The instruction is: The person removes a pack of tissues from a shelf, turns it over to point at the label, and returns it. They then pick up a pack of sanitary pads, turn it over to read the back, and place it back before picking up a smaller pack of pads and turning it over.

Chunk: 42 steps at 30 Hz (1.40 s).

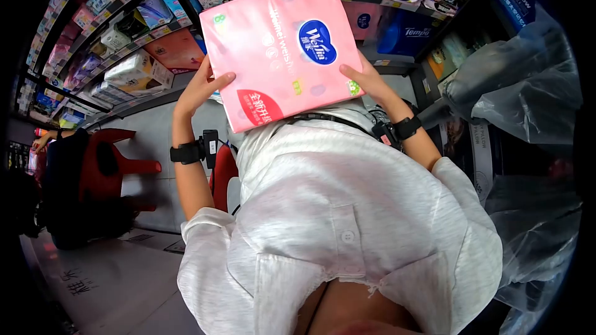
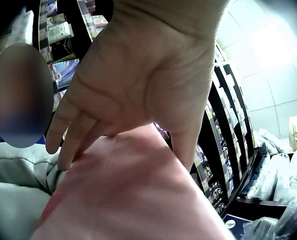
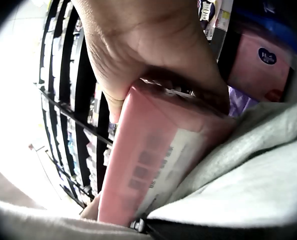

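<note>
A large pink tissue pack (image 1: pixel 261 43) with a blue heart-shaped logo is held level in front of the person's waist, its printed face up. The left hand (image 1: pixel 197 91) grips its left side, thumb on the top face and the other fingers underneath. On the opposite side, the right hand (image 1: pixel 374 84) holds the pack with the thumb over the edge. In the left wrist view, the left palm (image 2: pixel 143 75) spans the end of the pack (image 2: pixel 133 185). The right wrist view has the right hand (image 3: pixel 153 45) clasping the pack (image 3: pixel 153 145) beside a printed side panel.
Shelves of packaged goods (image 1: pixel 118 37) run along the left and ahead. Another pink pack (image 3: pixel 258 65) stands low on a shelf. A red stool (image 1: pixel 108 161) is at the left, close to another person (image 1: pixel 68 180). Clear plastic-wrapped items (image 1: pixel 521 80) hang over at the right.
</note>
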### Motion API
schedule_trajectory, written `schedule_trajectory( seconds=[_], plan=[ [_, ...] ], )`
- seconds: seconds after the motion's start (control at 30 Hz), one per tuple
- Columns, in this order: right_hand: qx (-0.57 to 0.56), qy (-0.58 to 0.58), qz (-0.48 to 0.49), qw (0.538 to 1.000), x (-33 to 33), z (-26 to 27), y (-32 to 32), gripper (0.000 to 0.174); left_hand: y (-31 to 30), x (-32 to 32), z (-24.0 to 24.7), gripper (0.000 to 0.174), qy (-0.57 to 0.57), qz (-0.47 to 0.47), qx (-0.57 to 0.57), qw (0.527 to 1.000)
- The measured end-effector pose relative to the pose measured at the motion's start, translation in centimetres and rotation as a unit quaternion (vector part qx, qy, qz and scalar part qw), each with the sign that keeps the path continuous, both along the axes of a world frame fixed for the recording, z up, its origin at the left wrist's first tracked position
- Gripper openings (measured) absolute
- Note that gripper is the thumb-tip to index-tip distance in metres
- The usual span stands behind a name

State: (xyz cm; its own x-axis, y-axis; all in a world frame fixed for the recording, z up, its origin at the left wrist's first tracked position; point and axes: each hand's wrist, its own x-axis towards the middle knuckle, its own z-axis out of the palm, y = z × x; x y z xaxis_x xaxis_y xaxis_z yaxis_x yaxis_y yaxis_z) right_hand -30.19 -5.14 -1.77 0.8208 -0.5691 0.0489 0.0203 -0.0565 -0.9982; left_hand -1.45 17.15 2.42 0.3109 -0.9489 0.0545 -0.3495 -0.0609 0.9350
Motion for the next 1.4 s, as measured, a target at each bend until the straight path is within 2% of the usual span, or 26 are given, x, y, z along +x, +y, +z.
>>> schedule_trajectory(
  seconds=[0.13, 0.17, 0.23, 0.27, 0.33, 0.4, 0.47, 0.5, 0.53, 0.57, 0.63, 0.67, 0.7, 0.77, 0.8, 0.83, 0.87, 0.9, 0.97, 1.0, 1.07, 1.1, 1.13, 1.17, 1.33, 1.4],
  plan=[
    [-0.129, -0.036, 0.030, 0.990, -0.8, 0.9, 1.5, 0.085, 0.6, 0.7, -0.4, 0.063, 0.009, -0.006, -0.003, 1.000],
    [-0.120, -0.038, 0.038, 0.991, -0.9, 1.2, 1.9, 0.090, 0.8, 0.9, -0.5, 0.063, 0.012, -0.002, -0.004, 1.000],
    [-0.146, -0.035, 0.041, 0.988, -1.3, 1.5, 2.4, 0.092, 0.8, 1.7, -0.7, 0.061, 0.084, 0.073, -0.021, 0.994],
    [-0.171, -0.035, 0.042, 0.984, -1.3, 1.8, 2.4, 0.093, 0.7, 2.2, -1.1, 0.061, 0.085, 0.075, -0.025, 0.993],
    [-0.190, -0.021, 0.054, 0.980, -1.5, 2.4, 2.3, 0.095, 0.6, 2.8, -2.1, 0.061, 0.234, 0.086, -0.063, 0.966],
    [-0.206, -0.008, 0.066, 0.976, -1.6, 3.6, 2.2, 0.097, 0.8, 3.1, -2.6, 0.062, 0.257, 0.082, -0.086, 0.959],
    [-0.310, 0.048, 0.104, 0.944, -1.1, 6.0, 1.5, 0.100, 1.1, 2.9, -2.2, 0.063, 0.277, 0.077, -0.107, 0.952],
    [-0.338, 0.009, 0.101, 0.936, -0.2, 6.9, 0.5, 0.098, 1.4, 2.7, -1.5, 0.064, 0.240, 0.074, -0.107, 0.962],
    [-0.315, -0.068, 0.072, 0.944, 1.1, 8.3, 0.5, 0.093, 1.6, 2.6, -0.9, 0.065, 0.203, 0.071, -0.107, 0.971],
    [-0.458, -0.061, 0.010, 0.887, 2.1, 9.7, -0.5, 0.090, 1.8, 2.7, -0.5, 0.065, 0.204, 0.070, -0.103, 0.971],
    [-0.574, -0.092, -0.066, 0.811, 4.6, 13.3, -0.4, 0.075, 2.2, 2.7, 0.2, 0.068, 0.114, 0.071, -0.083, 0.987],
    [-0.581, -0.114, -0.034, 0.805, 5.3, 16.7, 2.2, 0.057, 2.4, 2.4, 0.6, 0.068, 0.113, 0.070, -0.080, 0.988],
    [-0.657, -0.037, 0.038, 0.752, 7.7, 17.8, 0.6, 0.061, 2.6, 2.2, 1.5, 0.068, 0.065, 0.057, -0.067, 0.994],
    [-0.678, 0.036, 0.079, 0.730, 9.3, 18.9, 0.2, 0.061, 3.1, 1.3, 2.3, 0.068, 0.020, 0.046, -0.056, 0.997],
    [-0.619, 0.099, 0.124, 0.769, 12.7, 17.5, -3.0, 0.059, 3.3, 1.0, 2.9, 0.068, 0.013, 0.036, -0.060, 0.997],
    [-0.568, 0.151, 0.161, 0.793, 12.7, 18.2, -2.5, 0.059, 3.4, 0.8, 3.1, 0.069, 0.011, 0.028, -0.067, 0.997],
    [-0.516, 0.204, 0.200, 0.807, 12.6, 19.0, -2.0, 0.061, 3.2, 0.6, 3.1, 0.069, 0.011, 0.028, -0.067, 0.997],
    [-0.513, 0.202, 0.199, 0.810, 12.7, 18.7, -2.0, 0.061, 3.1, 0.7, 3.0, 0.068, 0.020, 0.025, -0.078, 0.996],
    [-0.430, 0.245, 0.240, 0.835, 12.7, 18.1, -2.4, 0.061, 2.8, 1.1, 2.5, 0.067, 0.030, 0.022, -0.093, 0.995],
    [-0.551, 0.284, 0.204, 0.758, 12.4, 17.8, -1.9, 0.064, 2.4, 1.3, 2.5, 0.069, 0.005, 0.036, -0.120, 0.992],
    [-0.588, 0.272, 0.134, 0.750, 11.2, 17.7, -1.2, 0.066, 2.1, 1.5, 2.7, 0.071, -0.022, 0.050, -0.147, 0.988],
    [-0.586, 0.276, 0.137, 0.750, 10.5, 17.9, -0.6, 0.066, 1.9, 0.5, 3.9, 0.071, -0.038, 0.069, -0.184, 0.980],
    [-0.599, 0.261, 0.139, 0.744, 9.9, 18.3, -0.1, 0.065, 1.8, -0.2, 4.6, 0.071, -0.056, 0.086, -0.220, 0.970],
    [-0.615, 0.244, 0.140, 0.737, 9.4, 18.9, 0.5, 0.065, 1.5, -0.5, 4.5, 0.061, -0.083, 0.107, -0.258, 0.957],
    [-0.684, 0.140, 0.091, 0.710, 6.2, 19.6, 3.8, 0.054, 1.6, -1.3, 5.2, 0.042, -0.137, 0.156, -0.260, 0.943],
    [-0.720, -0.126, 0.079, 0.677, 5.4, 20.0, 5.1, 0.048, 1.7, -0.8, 4.9, 0.041, -0.166, 0.187, -0.239, 0.938]
  ],
)
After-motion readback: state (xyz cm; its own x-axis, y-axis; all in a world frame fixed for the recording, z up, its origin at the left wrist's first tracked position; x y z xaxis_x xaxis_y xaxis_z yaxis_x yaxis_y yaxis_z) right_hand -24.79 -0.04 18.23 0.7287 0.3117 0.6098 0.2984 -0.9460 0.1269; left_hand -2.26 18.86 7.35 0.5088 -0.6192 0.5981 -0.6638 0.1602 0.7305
